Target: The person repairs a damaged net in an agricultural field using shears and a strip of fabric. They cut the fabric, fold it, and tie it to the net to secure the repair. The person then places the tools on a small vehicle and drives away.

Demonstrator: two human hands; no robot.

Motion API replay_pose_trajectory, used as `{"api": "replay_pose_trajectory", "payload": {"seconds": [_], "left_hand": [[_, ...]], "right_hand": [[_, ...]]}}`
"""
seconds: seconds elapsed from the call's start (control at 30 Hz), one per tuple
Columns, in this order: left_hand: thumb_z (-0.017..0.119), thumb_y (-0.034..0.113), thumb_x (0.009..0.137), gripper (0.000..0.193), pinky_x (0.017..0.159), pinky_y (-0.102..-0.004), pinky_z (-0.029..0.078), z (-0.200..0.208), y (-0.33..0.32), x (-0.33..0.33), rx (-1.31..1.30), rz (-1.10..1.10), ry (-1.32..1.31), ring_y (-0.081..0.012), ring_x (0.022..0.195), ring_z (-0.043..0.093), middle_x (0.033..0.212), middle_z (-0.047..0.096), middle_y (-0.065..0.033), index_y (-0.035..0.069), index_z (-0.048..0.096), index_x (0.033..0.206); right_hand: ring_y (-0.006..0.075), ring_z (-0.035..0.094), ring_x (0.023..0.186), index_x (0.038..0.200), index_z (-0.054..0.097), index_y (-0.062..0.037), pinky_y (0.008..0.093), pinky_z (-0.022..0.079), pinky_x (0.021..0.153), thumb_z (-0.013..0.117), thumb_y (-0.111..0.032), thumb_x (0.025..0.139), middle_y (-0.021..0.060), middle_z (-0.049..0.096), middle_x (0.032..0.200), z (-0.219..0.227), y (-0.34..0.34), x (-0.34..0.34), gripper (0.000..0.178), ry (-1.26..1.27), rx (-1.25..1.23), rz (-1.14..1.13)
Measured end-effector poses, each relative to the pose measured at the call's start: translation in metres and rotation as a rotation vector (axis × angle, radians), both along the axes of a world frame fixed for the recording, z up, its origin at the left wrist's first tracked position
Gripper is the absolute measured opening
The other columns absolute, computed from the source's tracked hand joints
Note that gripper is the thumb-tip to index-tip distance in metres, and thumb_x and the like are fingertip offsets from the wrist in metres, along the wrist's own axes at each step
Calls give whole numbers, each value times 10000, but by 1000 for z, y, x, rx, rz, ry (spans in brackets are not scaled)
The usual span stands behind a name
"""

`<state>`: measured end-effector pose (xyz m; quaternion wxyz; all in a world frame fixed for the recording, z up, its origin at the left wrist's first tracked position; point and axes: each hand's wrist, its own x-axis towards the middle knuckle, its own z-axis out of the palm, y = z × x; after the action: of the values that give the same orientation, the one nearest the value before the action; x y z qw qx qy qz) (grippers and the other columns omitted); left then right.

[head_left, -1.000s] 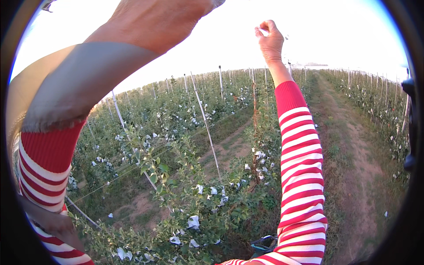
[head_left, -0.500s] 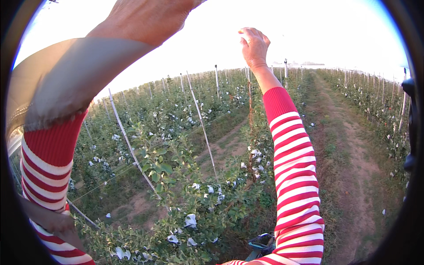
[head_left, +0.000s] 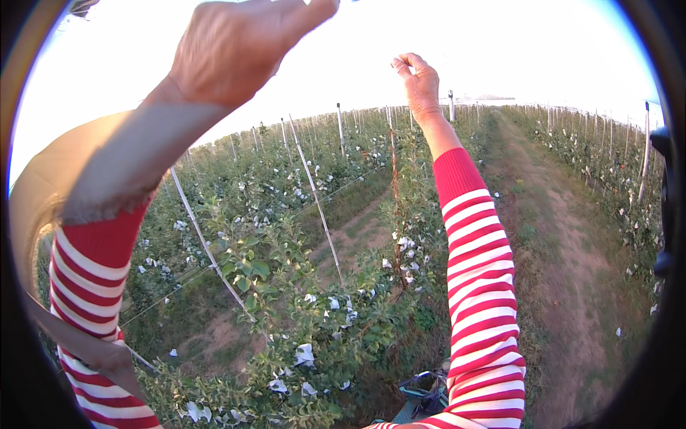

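My left hand [head_left: 232, 53] is raised high at the upper left, above the trees and against the pale sky. Its fingers are curled in, with the foremost ones pointing right toward the top edge; whatever they may hold is out of sight. To its right, my right hand [head_left: 420, 84] is lifted at arm's length, thumb and fingertips brought together. Anything in that pinch is too small to make out. Both arms wear red-and-white striped sleeves [head_left: 480, 286]. Below my hands grows a leafy fruit tree [head_left: 250, 268] with white bags or papers [head_left: 304, 354] among its leaves.
Slanted pale poles [head_left: 207, 247] and thin wires stand among the tree rows at left. A dirt path [head_left: 564, 264] runs away on the right, beside another row. A blue-green framed object [head_left: 423, 386] sits low near my right arm. A translucent tan band overlaps my left forearm.
My left hand has come lower and further into view. My right hand has shifted slightly right and down, its fingertips now closer together. The view has tilted and moved a little.
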<state>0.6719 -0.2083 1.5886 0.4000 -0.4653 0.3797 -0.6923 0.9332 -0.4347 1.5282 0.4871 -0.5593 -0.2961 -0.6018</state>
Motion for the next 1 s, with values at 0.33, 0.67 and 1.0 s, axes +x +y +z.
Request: {"api": "replay_pose_trajectory", "payload": {"seconds": [0.33,0.67,1.0], "left_hand": [[564,138,924,144,613,-345,494,-82,-54,169,-640,-239,1044,-221,616,598,783,671,-116,50,645,1005],[566,66,907,140,565,-304,466,-91,-124,206,-1073,-1014,1534,-133,626,579,759,646,-89,-2,629,1012],[626,81,882,241,405,-259,440,-108,-126,206,-1095,-961,1481,-124,594,605,730,639,-99,13,481,1061]], "right_hand": [[90,553,876,873,679,-63,275,432,820,672,-163,871,-11,641,871,-25,-28,-23,100,186,-100,287],[112,591,814,858,605,-55,294,480,803,701,-75,782,23,636,824,-37,-38,-23,124,65,-54,237],[125,572,949,1023,671,-18,306,436,902,659,-109,873,22,635,941,-50,-29,-30,176,214,-87,327]]}}
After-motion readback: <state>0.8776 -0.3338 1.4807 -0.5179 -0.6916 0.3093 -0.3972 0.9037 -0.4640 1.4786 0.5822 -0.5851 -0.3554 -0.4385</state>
